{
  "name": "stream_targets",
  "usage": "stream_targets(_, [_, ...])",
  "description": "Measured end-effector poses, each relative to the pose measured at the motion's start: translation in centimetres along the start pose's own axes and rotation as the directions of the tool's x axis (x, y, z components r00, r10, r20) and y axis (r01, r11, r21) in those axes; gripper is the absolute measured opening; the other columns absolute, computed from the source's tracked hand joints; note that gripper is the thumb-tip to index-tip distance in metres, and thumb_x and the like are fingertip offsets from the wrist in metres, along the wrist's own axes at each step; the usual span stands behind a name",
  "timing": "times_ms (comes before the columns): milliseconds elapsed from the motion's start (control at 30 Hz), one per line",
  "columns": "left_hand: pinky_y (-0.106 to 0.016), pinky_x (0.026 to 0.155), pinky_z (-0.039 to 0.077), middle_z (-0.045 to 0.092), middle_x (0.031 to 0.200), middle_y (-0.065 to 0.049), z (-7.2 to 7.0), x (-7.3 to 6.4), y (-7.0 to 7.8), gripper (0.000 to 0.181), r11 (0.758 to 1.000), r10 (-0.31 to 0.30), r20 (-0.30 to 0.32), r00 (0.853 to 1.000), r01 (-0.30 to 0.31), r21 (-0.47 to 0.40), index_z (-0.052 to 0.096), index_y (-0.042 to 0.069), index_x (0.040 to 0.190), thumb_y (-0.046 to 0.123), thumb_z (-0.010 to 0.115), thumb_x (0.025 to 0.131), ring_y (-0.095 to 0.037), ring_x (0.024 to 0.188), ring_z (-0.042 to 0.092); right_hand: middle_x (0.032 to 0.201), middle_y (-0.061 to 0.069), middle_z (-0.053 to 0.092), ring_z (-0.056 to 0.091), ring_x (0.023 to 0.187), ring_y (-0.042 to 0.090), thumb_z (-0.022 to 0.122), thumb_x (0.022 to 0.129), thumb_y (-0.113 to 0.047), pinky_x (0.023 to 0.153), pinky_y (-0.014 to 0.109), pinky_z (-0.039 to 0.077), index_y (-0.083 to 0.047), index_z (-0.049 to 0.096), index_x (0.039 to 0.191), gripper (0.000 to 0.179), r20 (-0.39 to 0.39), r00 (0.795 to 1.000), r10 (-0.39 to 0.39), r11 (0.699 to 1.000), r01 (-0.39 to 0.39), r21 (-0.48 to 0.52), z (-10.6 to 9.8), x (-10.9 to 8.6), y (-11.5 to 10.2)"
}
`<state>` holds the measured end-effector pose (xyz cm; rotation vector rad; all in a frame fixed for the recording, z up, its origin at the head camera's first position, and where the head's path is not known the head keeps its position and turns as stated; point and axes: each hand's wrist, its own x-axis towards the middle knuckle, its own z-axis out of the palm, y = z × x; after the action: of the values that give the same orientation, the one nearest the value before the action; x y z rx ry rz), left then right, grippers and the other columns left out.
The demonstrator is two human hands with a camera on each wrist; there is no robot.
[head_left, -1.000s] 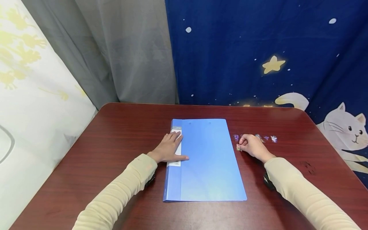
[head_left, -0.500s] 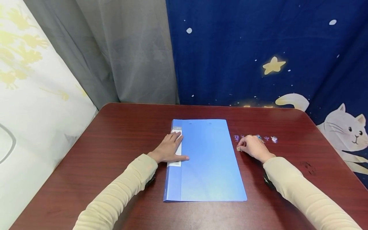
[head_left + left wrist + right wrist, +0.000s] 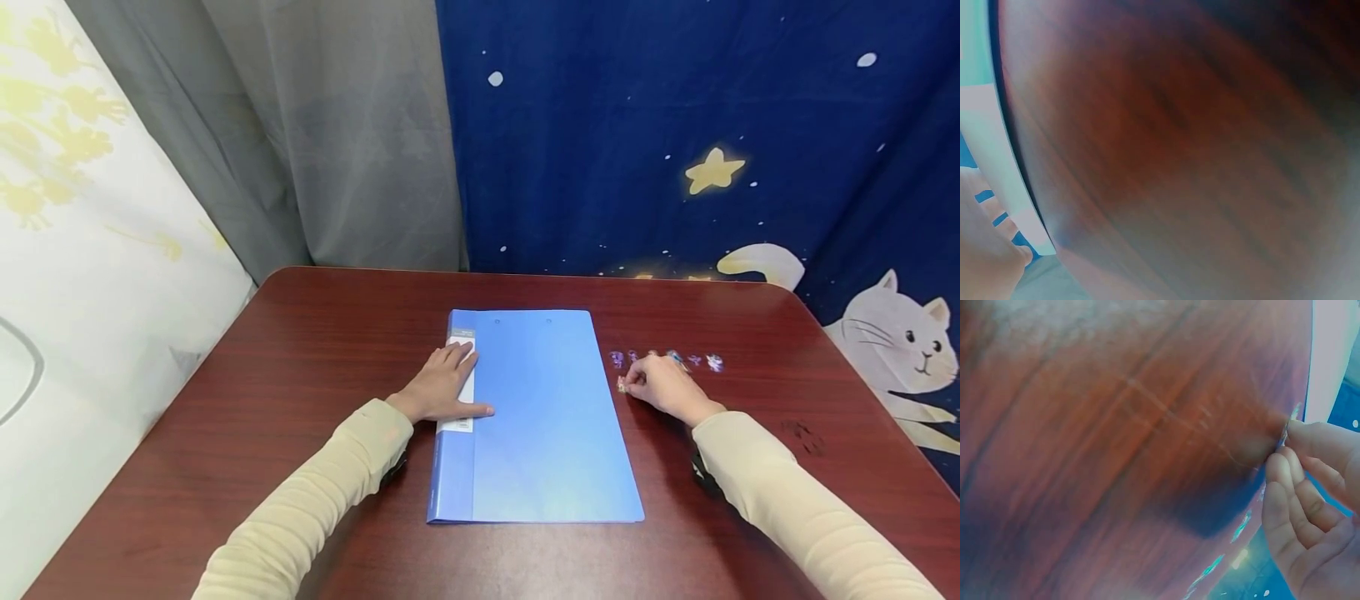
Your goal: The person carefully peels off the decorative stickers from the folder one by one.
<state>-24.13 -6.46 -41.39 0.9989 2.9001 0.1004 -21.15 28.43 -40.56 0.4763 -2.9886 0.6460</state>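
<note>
a left hand (image 3: 441,390) lies spread on the left side of a blue folder (image 3: 547,408); the right hand (image 3: 669,388) pinches a small shiny piece (image 3: 622,384) just beside the folder's right edge.

It looks like a room at home: blue curtain (image 3: 570,167) with printed star (image 3: 715,171) and cat (image 3: 900,337) hangs behind the surface (image 3: 337,333).

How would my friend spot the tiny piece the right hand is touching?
Find the brown table, then the blue folder on it. Just right of the folder, the right hand touches the tiny piece. It alone sits on the near side of the other pieces' row.
</note>
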Motion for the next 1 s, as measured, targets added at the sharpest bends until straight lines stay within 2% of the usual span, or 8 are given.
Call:
stream_targets(100, [-0.04, 0.106, 0.012, 0.021, 0.143, -0.014, 0.0, 0.0, -0.1, 0.096, 1.0, 0.001, -0.006, 1.0, -0.001, 0.005, 0.025, 0.002, 0.139, 0.069, 0.046, 0.074, -0.029, 0.13, 0.016, 0.069, 0.001, 0.062, 0.057, 0.064, 0.014, 0.067, 0.076, -0.006, 0.062, 0.034, 0.048, -0.003, 0.066, 0.078, 0.003, -0.017, 1.0, -0.013, 1.0, 0.013, 0.025, 0.2, -0.2, -0.9])
stream_targets(233, [-0.041, 0.105, 0.013, 0.023, 0.142, -0.014, -0.1, -0.2, -0.2, 0.096, 1.0, 0.006, -0.017, 1.0, -0.006, -0.007, 0.027, 0.002, 0.138, 0.069, 0.047, 0.073, -0.029, 0.13, 0.018, 0.077, 0.005, 0.062, 0.058, 0.07, 0.016, 0.068, 0.075, -0.007, 0.065, 0.034, 0.048, 0.0, 0.065, 0.09, 0.017, -0.052, 0.997, -0.064, 0.996, 0.067, 0.054, 1.0, -0.3, -3.0])
stream_targets(333, [-0.041, 0.105, 0.013, 0.023, 0.142, -0.015, -0.1, -0.3, -0.1, 0.096, 1.0, 0.006, -0.017, 1.0, -0.007, -0.013, 0.027, 0.001, 0.138, 0.068, 0.048, 0.073, -0.03, 0.13, 0.018, 0.087, 0.008, 0.061, 0.057, 0.076, 0.019, 0.069, 0.075, -0.01, 0.068, 0.034, 0.048, 0.002, 0.062, 0.099, 0.028, -0.043, 0.994, -0.1, 0.992, 0.103, 0.069, 1.7, -0.4, -4.7])
stream_targets(533, [-0.041, 0.106, 0.011, 0.021, 0.143, -0.014, -0.1, 0.0, -0.1, 0.097, 1.0, 0.002, -0.004, 1.0, -0.002, -0.006, 0.026, 0.002, 0.139, 0.07, 0.047, 0.073, -0.03, 0.131, 0.015, 0.107, 0.013, 0.053, 0.051, 0.098, 0.026, 0.07, 0.075, -0.02, 0.081, 0.042, 0.042, 0.001, 0.057, 0.111, 0.044, 0.039, 0.981, -0.189, 0.981, 0.187, 0.055, 2.2, -0.7, -7.4])
stream_targets(700, [-0.043, 0.105, 0.01, 0.019, 0.144, -0.014, -0.2, 0.0, -0.1, 0.096, 0.999, -0.023, 0.018, 1.0, 0.023, -0.023, 0.024, 0.004, 0.14, 0.069, 0.046, 0.073, -0.033, 0.131, 0.009, 0.121, 0.016, 0.046, 0.042, 0.113, 0.03, 0.07, 0.075, -0.033, 0.092, 0.044, 0.036, -0.001, 0.051, 0.121, 0.059, 0.153, 0.951, -0.269, 0.962, 0.258, 0.085, 2.6, -1.8, -9.0])
stream_targets(833, [-0.045, 0.104, 0.013, 0.018, 0.144, -0.015, -0.5, -0.1, 0.1, 0.095, 0.998, -0.038, 0.019, 0.999, 0.039, -0.052, 0.025, 0.004, 0.139, 0.067, 0.049, 0.074, -0.038, 0.13, 0.01, 0.133, 0.018, 0.036, 0.033, 0.121, 0.034, 0.067, 0.074, -0.045, 0.093, 0.048, 0.034, -0.008, 0.041, 0.132, 0.073, 0.238, 0.935, -0.262, 0.965, 0.249, 0.085, 3.0, -2.9, -9.8])
stream_targets(1000, [-0.044, 0.105, 0.012, 0.021, 0.143, -0.017, -0.8, -0.4, 0.8, 0.094, 0.994, -0.067, 0.024, 0.997, 0.069, -0.081, 0.028, 0.002, 0.138, 0.066, 0.052, 0.073, -0.038, 0.13, 0.012, 0.136, 0.018, 0.033, 0.032, 0.121, 0.036, 0.066, 0.072, -0.051, 0.091, 0.051, 0.034, -0.012, 0.04, 0.134, 0.077, 0.279, 0.928, -0.245, 0.966, 0.258, -0.01, 3.5, -3.5, -10.1])
